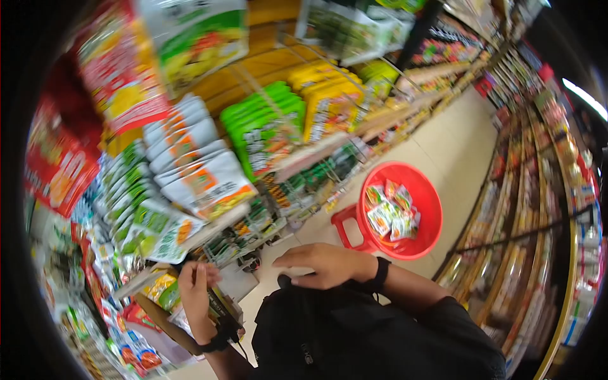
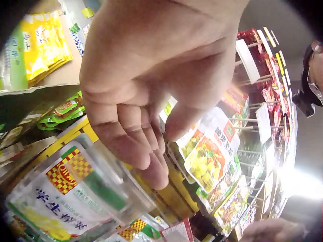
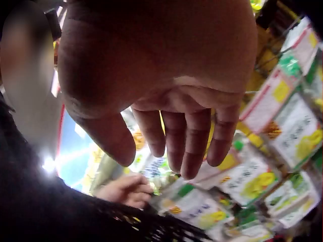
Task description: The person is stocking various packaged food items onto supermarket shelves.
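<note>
My left hand is beside the lower shelf edge, holding nothing. Seen from the left wrist, its fingers hang loosely curled, with a pouch bearing a checkered logo behind them. In front of my black top, my right hand is likewise without anything in its grasp. The right wrist view shows its fingers relaxed and extended, hanging pouches behind them. Nearest the left hand in the head view are rows of green-and-white pouches and white-and-orange pouches.
A red plastic basket containing several small packets stands on the tiled floor to the right. Green packets and yellow packets hang farther along the rack. Across the aisle runs another stocked shelf.
</note>
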### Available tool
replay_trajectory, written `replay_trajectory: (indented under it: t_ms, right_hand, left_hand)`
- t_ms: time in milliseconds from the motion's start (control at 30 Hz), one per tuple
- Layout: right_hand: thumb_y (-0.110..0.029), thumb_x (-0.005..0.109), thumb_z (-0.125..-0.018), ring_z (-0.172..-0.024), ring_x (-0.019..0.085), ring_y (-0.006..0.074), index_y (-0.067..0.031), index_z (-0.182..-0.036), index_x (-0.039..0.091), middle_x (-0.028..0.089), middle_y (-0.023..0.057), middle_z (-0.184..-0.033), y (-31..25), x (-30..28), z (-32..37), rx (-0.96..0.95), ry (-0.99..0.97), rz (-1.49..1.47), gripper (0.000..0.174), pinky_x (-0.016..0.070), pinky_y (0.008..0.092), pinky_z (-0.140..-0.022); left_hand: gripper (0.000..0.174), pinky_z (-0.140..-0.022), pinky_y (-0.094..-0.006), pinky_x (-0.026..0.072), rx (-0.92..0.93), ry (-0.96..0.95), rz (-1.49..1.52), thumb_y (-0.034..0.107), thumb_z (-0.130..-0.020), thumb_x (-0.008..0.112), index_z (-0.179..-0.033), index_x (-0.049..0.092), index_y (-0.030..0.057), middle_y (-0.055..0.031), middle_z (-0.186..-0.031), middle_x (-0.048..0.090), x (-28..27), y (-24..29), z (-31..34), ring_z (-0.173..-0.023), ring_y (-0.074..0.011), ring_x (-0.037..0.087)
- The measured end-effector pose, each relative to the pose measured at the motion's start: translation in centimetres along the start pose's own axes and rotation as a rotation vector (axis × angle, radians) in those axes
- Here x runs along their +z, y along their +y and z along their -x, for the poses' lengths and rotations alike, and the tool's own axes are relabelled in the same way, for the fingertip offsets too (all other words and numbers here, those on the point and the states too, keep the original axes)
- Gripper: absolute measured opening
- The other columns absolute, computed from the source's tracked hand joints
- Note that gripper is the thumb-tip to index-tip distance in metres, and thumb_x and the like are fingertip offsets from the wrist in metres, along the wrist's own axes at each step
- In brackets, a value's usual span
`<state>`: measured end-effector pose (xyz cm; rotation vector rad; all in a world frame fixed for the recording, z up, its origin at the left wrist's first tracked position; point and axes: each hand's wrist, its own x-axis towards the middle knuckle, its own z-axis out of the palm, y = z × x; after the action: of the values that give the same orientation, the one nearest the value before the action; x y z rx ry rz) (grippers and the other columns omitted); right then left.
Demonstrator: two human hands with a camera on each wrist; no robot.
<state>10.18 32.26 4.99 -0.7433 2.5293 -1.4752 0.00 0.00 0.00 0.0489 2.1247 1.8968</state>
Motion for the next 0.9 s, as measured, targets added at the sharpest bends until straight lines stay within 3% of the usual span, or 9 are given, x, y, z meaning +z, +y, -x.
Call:
replay_trajectory:
  t_ms: [67, 133, 233, 300, 433, 533, 700, 900]
  right_hand:
    - [-0.015, 0.066, -0.085, -0.108, 0.063, 0.0363, 0.0012, -0.130, 0.056, 0.063, 0.0219, -0.119, 2.7, 1.7, 1.0, 0.178, 0.024, 0.031, 0.048, 0.0501, 0.0437, -0.094]
    - [-0.016, 0.063, -0.087, -0.106, 0.063, 0.0373, 0.0003, -0.127, 0.058, 0.063, 0.0227, -0.118, 10.4, -1.1, 10.9, 0.345, 0.116, 0.111, 0.044, 0.0510, 0.0431, -0.092]
    - [-0.015, 0.061, -0.085, -0.100, 0.065, 0.0374, -0.0019, -0.123, 0.060, 0.067, 0.0217, -0.110, 18.5, 0.5, 18.9, 0.620, 0.153, 0.155, 0.039, 0.0527, 0.0439, -0.088]
    - [-0.015, 0.059, -0.084, -0.094, 0.068, 0.0343, -0.0017, -0.119, 0.065, 0.070, 0.0204, -0.099, 23.6, 3.1, 23.1, 0.777, 0.314, -0.060, 0.038, 0.0531, 0.0420, -0.084]
    - [-0.017, 0.059, -0.086, -0.089, 0.068, 0.0264, -0.0006, -0.122, 0.065, 0.070, 0.0165, -0.094, 29.3, 4.9, 32.1, 1.037, 0.644, -0.296, 0.040, 0.0528, 0.0372, -0.082]
    - [-0.017, 0.061, -0.086, -0.096, 0.068, 0.0252, 0.0012, -0.131, 0.059, 0.071, 0.0175, -0.104, 32.0, 4.3, 36.9, 1.244, 0.741, -0.424, 0.049, 0.0530, 0.0364, -0.085]
    - [-0.018, 0.062, -0.085, -0.100, 0.068, 0.0292, 0.0012, -0.132, 0.058, 0.070, 0.0199, -0.106, 35.6, 2.5, 40.4, 1.407, 0.816, -0.427, 0.051, 0.0527, 0.0374, -0.088]
    - [-0.021, 0.063, -0.084, -0.111, 0.064, 0.0354, -0.0056, -0.139, 0.052, 0.065, 0.0245, -0.120, 41.0, 0.8, 42.1, 1.353, 0.868, -0.415, 0.058, 0.0510, 0.0394, -0.094]
  left_hand:
    - [0.021, -0.059, -0.0252, 0.0485, -0.094, -0.068, -0.087, 0.019, -0.104, 0.050, -0.093, 0.055, 0.0021, -0.0103, -0.080, 0.069, -2.3, 1.8, 0.8, -0.063, -0.0148, 0.066]
    - [0.020, -0.060, -0.0250, 0.0482, -0.083, -0.149, -0.083, 0.018, -0.104, 0.050, -0.094, 0.056, 0.0021, -0.0101, -0.080, 0.069, 6.2, 0.9, 0.8, -0.064, -0.0148, 0.066]
    - [0.016, -0.064, -0.0251, 0.0484, -0.035, -0.237, -0.162, 0.014, -0.103, 0.050, -0.097, 0.057, 0.0016, -0.0095, -0.083, 0.068, 10.3, 2.8, 0.5, -0.070, -0.0144, 0.067]
    - [0.014, -0.066, -0.0255, 0.0486, -0.011, -0.309, -0.245, 0.012, -0.103, 0.050, -0.098, 0.058, 0.0010, -0.0095, -0.086, 0.068, 12.9, 4.3, -0.2, -0.073, -0.0143, 0.067]
    - [0.014, -0.074, -0.0278, 0.0507, -0.013, -0.518, -0.327, 0.011, -0.102, 0.050, -0.106, 0.059, 0.0004, -0.0100, -0.094, 0.069, 20.5, 6.0, 0.1, -0.082, -0.0153, 0.067]
    - [0.017, -0.084, -0.0300, 0.0515, -0.002, -0.653, -0.425, 0.009, -0.100, 0.053, -0.111, 0.060, -0.0017, -0.0114, -0.099, 0.069, 25.5, 6.8, 0.0, -0.090, -0.0170, 0.067]
    - [0.020, -0.089, -0.0326, 0.0507, -0.014, -0.724, -0.565, 0.009, -0.098, 0.055, -0.113, 0.060, -0.0027, -0.0119, -0.102, 0.069, 32.0, 8.7, -0.6, -0.095, -0.0192, 0.067]
    - [0.018, -0.087, -0.0334, 0.0527, 0.007, -0.689, -0.643, 0.006, -0.094, 0.058, -0.109, 0.063, -0.0046, -0.0145, -0.100, 0.071, 37.7, 10.0, -0.3, -0.095, -0.0219, 0.069]
